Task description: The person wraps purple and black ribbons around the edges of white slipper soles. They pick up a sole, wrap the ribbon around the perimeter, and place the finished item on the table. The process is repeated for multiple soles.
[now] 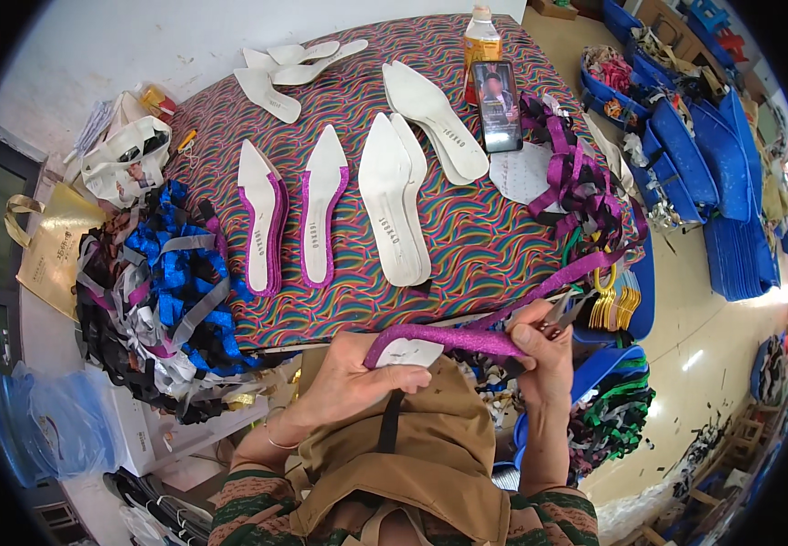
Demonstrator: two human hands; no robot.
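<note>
In front of my apron, my left hand (348,375) is closed round a white shoe insole (410,353), its thumb pressed on the white face. A purple glitter strip (453,338) runs along the insole's edge toward my right hand (542,350). That hand pinches the strip between thumb and fingers and also keeps small scissors (565,314) in its grip, blades pointing up and away. The strip's tail stretches back to a purple ribbon heap (585,182) on the table's right. The insole's far end is hidden by the strip and my fingers.
On the patterned tablecloth (203,109) lie purple-edged insoles (319,218), plain white insoles (389,200), a phone (498,105) and a drink bottle (482,41). Blue and black ribbons (176,291) pile at the left. Blue bins (685,146) stand on the floor at right.
</note>
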